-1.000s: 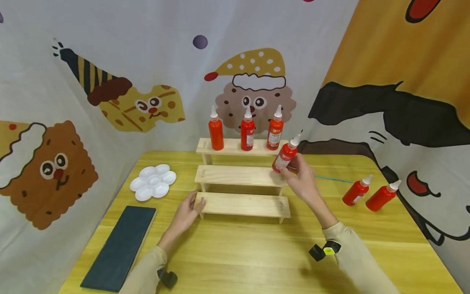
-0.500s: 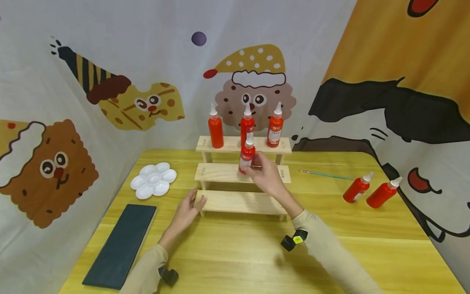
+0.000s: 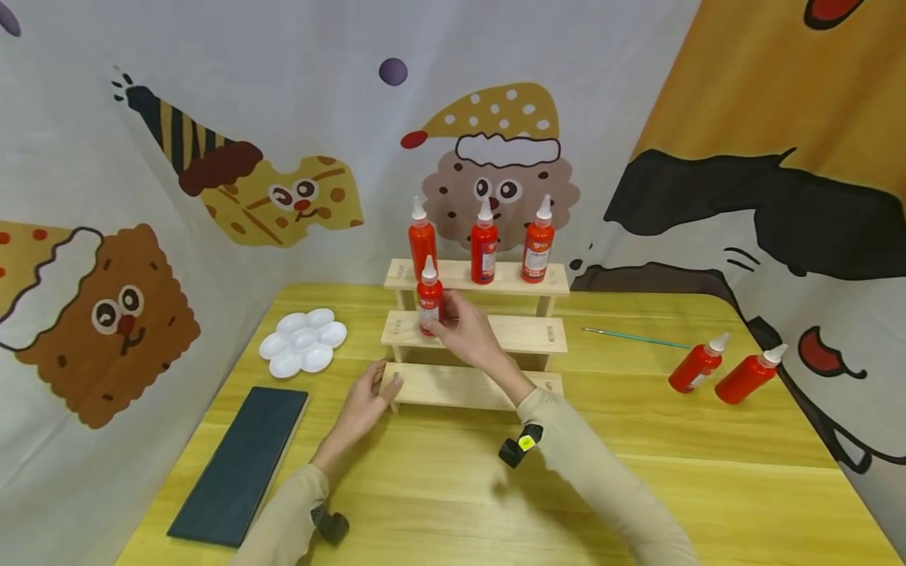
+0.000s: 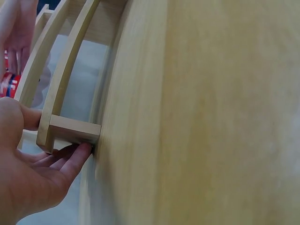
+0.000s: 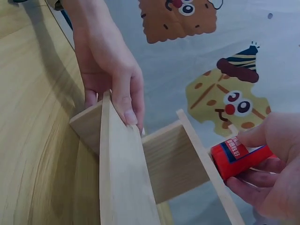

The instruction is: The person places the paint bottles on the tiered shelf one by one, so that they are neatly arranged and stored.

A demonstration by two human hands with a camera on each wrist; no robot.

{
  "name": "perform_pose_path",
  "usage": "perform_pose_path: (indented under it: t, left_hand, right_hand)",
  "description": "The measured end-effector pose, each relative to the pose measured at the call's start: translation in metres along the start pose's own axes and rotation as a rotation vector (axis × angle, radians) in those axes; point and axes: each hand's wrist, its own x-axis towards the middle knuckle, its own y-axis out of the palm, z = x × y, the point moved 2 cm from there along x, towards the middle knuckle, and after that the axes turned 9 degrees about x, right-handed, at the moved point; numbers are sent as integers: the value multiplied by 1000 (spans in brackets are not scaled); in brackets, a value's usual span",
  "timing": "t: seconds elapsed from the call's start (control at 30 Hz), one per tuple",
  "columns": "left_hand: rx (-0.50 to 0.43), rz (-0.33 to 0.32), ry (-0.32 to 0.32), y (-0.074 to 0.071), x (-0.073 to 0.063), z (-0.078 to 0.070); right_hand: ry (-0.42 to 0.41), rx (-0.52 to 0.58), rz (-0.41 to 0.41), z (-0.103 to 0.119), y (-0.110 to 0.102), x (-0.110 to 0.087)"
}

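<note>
A three-step wooden rack (image 3: 453, 387) stands in the middle of the table. My left hand (image 3: 363, 402) grips the left end of its lowest step, thumb on top and fingers beneath, as the left wrist view (image 4: 35, 164) also shows. My right hand (image 3: 469, 330) holds a red paint bottle (image 3: 429, 303) with a white nozzle cap upright at the left part of the middle step. In the right wrist view the bottle's base (image 5: 227, 157) is right at the step's edge. Three similar red bottles (image 3: 484, 253) stand along the top step.
Two red bottles (image 3: 697, 365) lie tilted at the table's right, near a thin teal-handled paintbrush (image 3: 637, 338). A white flower-shaped palette (image 3: 303, 339) and a dark flat board (image 3: 241, 464) lie on the left. A printed curtain (image 3: 318, 94) hangs behind.
My right hand has carried the red paint bottle leftward, from the right end of the middle step to its left part. The left hand keeps its grip on the rack.
</note>
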Motion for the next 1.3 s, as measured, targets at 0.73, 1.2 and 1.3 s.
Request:
perform_pose_path:
  t: [0.73,1.2,1.3]
  left_hand:
    - [-11,1,2,0,-1,-2]
    - [-5,-12,4,2,0,-1]
    - [5,-27,14,2,-2,0]
  right_hand:
    - [10,0,58,13,-27,-15]
    - [-47,-136,-48,21,-113,-54]
    - [-34,-156,-76,19,-130,-64]
